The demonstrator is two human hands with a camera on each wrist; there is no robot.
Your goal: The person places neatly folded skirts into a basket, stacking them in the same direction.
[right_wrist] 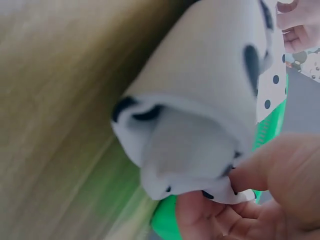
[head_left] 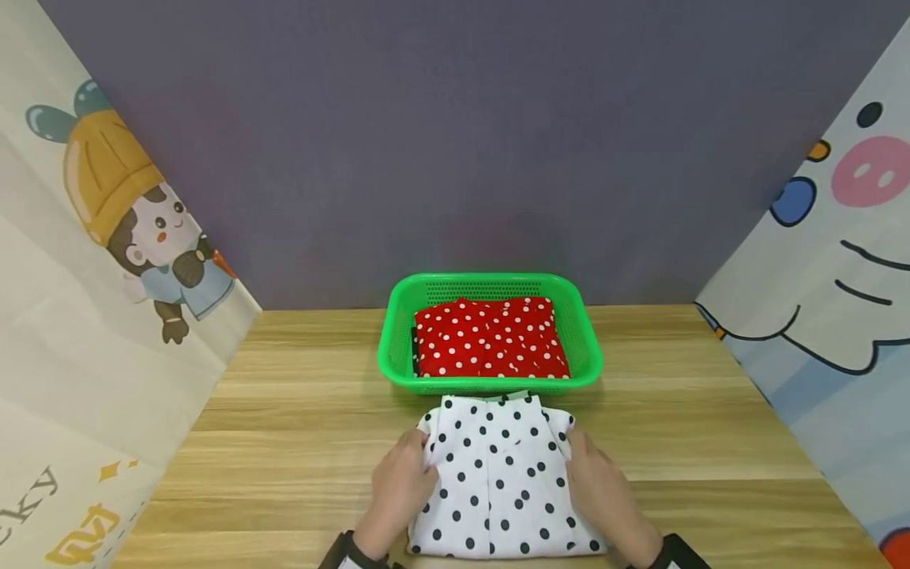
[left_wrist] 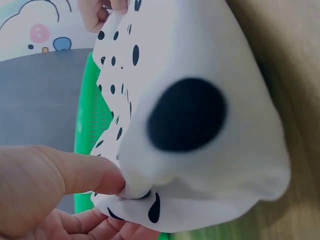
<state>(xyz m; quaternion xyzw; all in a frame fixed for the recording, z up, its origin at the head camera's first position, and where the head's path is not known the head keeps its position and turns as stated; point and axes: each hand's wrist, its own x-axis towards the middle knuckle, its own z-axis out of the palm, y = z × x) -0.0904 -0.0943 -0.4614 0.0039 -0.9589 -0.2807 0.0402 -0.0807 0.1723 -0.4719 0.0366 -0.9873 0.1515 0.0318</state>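
Observation:
A folded white cloth with black polka dots (head_left: 498, 482) lies in front of the green basket, looking like a folded garment. My left hand (head_left: 401, 478) pinches its left edge between thumb and fingers. On the opposite side my right hand (head_left: 600, 490) pinches the right edge. In the left wrist view the thumb (left_wrist: 95, 172) presses on the fabric with the fingers beneath. The right wrist view shows rolled layers of the white dotted cloth (right_wrist: 200, 100) beside the right thumb (right_wrist: 255, 170). The cloth's underside is hidden.
A green plastic basket (head_left: 387, 348) stands at the back of the wooden table (head_left: 298, 442), holding a folded red cloth with white dots (head_left: 490, 340). Something dark shows at the red cloth's left side. A grey panel (head_left: 455, 158) rises behind; printed curtains (head_left: 64, 332) flank both sides.

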